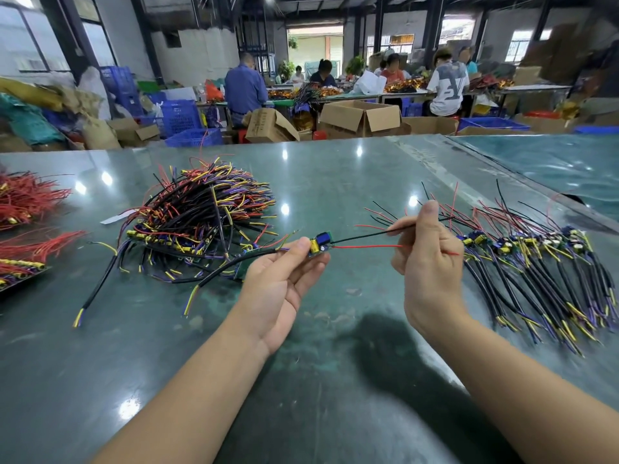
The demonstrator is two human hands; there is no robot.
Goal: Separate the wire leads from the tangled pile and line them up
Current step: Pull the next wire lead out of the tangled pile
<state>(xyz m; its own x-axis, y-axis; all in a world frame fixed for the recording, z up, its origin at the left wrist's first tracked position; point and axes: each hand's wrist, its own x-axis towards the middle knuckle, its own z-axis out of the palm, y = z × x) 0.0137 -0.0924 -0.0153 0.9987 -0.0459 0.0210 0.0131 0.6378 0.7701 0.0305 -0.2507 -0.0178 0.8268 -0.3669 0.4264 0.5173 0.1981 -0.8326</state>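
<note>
Left hand (281, 279) pinches a small board (321, 244); right hand (427, 252) grips its black lead (360, 237), red lead (365, 246) free. Tangled pile (204, 222) remains large at ten o'clock on the worktop (335, 182); aligned row (542, 262) at three o'clock. Task perhaps a third done.

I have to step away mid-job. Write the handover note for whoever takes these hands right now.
Left hand: holds a small circuit board at its fingertips, above the table.
Right hand: pinches that board's black lead; its red lead runs to the same hand.
Tangled pile: on the table, left of the hands, still large.
Lined-up row: to the right, boards side by side, cables toward you.
Done: the row. Left: straighten this unit's leads, add it to the row, then work through the pile.
</note>
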